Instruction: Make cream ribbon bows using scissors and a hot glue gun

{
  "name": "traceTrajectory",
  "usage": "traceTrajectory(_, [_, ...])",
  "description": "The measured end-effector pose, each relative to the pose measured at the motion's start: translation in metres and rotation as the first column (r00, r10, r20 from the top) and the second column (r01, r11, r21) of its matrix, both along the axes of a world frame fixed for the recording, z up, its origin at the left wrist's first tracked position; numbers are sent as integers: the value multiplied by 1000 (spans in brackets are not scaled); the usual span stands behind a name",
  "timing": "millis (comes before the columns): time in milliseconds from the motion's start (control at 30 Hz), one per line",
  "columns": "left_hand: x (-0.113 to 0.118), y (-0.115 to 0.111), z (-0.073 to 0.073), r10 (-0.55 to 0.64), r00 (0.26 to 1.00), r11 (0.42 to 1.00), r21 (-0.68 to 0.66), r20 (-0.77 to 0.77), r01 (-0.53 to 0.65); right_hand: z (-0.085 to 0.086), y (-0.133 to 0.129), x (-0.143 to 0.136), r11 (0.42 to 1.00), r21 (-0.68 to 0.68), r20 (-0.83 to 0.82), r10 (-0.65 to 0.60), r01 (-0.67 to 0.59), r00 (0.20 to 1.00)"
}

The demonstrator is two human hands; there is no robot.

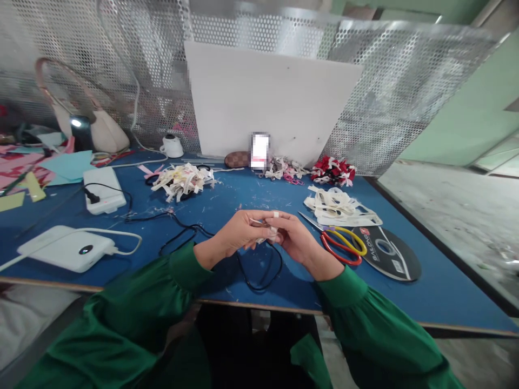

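Note:
Above the front part of the blue table, my left hand and my right hand meet, fingers closed around a small whitish strip. Its material and full shape are hidden by the fingers. A pale band shows on top at the right hand's fingers. Just right of my right hand lie scissors with one red and one yellow handle loop, blades pointing up and left. A black cord runs on the table beneath both hands.
Cream cut-out strips and a black disc lie on the right. Behind are a pile of pale strips, red-and-white pieces and a lit phone. A white power bank and a power strip sit left.

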State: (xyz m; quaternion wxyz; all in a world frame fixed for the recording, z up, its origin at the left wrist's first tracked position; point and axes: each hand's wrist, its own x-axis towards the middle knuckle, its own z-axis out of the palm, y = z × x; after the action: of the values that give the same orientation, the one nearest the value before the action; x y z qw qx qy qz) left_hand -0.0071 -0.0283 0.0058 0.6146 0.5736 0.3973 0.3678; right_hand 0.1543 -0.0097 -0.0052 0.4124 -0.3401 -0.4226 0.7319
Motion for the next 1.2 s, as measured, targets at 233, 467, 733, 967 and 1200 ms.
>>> traceTrajectory(233, [-10,4,2,1,970,988,-152,244,37,0,2,3,995,-33,-168,83,-90,982])
traceTrajectory(467, [-15,7,4,-14,931,961,-253,364,113,-3,-1,-3,996,51,-158,77,-70,984])
traceTrajectory(733, [-15,8,2,-5,944,971,-223,330,83,-7,2,-2,908,372,31,-222,195,975])
traceTrajectory(967, [-14,7,4,46,975,997,-64,215,-33,-3,5,5,866,486,179,-232,119,956])
traceTrajectory(1200, [-12,9,3,115,988,991,61,101,-122,3,16,20,764,645,445,-358,-17,821])
